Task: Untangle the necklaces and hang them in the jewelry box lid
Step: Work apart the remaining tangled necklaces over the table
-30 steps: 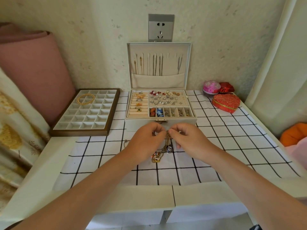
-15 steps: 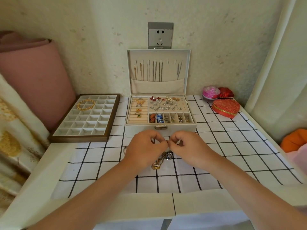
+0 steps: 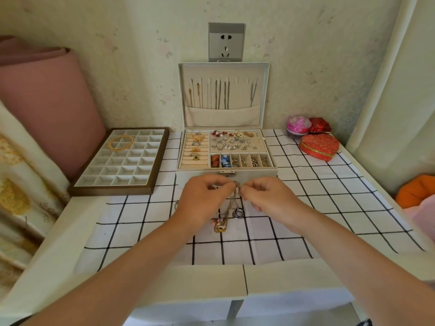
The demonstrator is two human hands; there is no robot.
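A tangle of necklaces (image 3: 231,205) hangs between my two hands just in front of the open jewelry box (image 3: 226,171). My left hand (image 3: 203,198) and my right hand (image 3: 266,196) both pinch the chains at the top, fingertips almost touching. A ring pendant (image 3: 238,212) and a gold and coloured pendant (image 3: 220,225) dangle down onto the checked cloth. The upright box lid (image 3: 223,95) holds several chains on its hooks, their ends tucked in a pocket. Free hooks show toward the right of the lid.
A brown compartment tray (image 3: 117,163) with a gold bangle (image 3: 120,142) lies left of the box. A red heart-shaped box (image 3: 319,147), a pink round box (image 3: 298,125) and a dark red box (image 3: 319,125) sit at the right rear. A pink roll (image 3: 44,100) leans left.
My hands stayed pinched together on the chains and lifted them slightly; the pendants now hang a little lower and more stretched out. The view shifted a bit.
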